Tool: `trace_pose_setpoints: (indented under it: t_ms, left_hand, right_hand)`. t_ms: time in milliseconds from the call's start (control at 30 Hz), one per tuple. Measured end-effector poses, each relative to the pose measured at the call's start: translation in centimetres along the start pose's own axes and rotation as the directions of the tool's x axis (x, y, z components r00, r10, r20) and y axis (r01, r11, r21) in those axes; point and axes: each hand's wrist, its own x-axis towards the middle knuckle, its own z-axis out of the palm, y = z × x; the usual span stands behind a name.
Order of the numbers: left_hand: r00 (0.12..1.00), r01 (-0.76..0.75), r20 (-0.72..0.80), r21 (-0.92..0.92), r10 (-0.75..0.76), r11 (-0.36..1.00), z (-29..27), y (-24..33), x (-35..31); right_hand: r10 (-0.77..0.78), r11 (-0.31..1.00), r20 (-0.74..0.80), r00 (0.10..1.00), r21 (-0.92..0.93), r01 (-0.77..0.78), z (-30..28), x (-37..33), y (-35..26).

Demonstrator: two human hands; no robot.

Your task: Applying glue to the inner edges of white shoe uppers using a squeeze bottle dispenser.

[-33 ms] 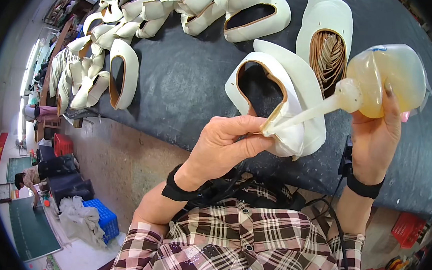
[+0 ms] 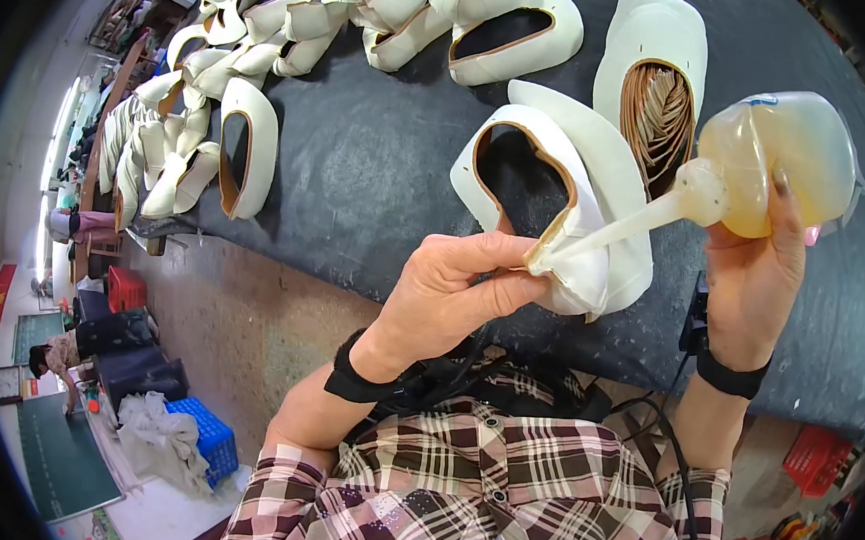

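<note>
I see both forearms rising from the checked shirt (image 2: 498, 475), a black band (image 2: 349, 383) around each wrist. My left hand (image 2: 456, 287) slants up to the right, back showing, thumb and fingers pinched narrow on the edge of a white upper (image 2: 586, 231), which sits over the near part of the table (image 2: 350, 164). My right hand (image 2: 754, 262) stands nearly upright at the wrist, fingers curled around a squeeze bottle (image 2: 786, 159) and one digit laid up its near side. The bottle tilts so its nozzle (image 2: 626, 221) slopes down and left to the edge just beside the left fingertips; whether it touches, I can't tell. Behind the held piece lies a second upper (image 2: 635, 174); beyond, a brown-lined stack (image 2: 655, 30) and, far left, a heap of uppers (image 2: 299, 30).
</note>
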Motion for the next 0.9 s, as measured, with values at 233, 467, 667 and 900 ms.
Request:
trace_pose_setpoints:
  t_ms: [233,467,667,900]
  left_hand:
    - [1.000,0.007,-0.011,0.019,-0.007,1.000,0.2,-0.4,1.2]
    - [0.999,0.042,-0.003,0.189,-0.042,0.981,0.6,1.8,0.9]
    - [0.996,0.026,-0.077,-0.216,-0.043,0.976,-2.4,6.1,-0.8]
    - [0.876,-0.288,-0.356,0.156,0.326,0.945,-9.1,15.2,-7.3]
  right_hand:
    - [-0.006,0.998,-0.030,1.000,-0.067,0.004,0.6,0.8,0.2]
    - [0.265,0.959,-0.042,0.963,0.117,-0.259,-3.1,0.3,-1.5]
    - [0.299,0.837,0.174,0.938,0.425,-0.345,-3.1,2.8,-1.4]
    - [0.510,0.762,0.107,0.854,0.403,-0.506,2.1,1.8,1.7]
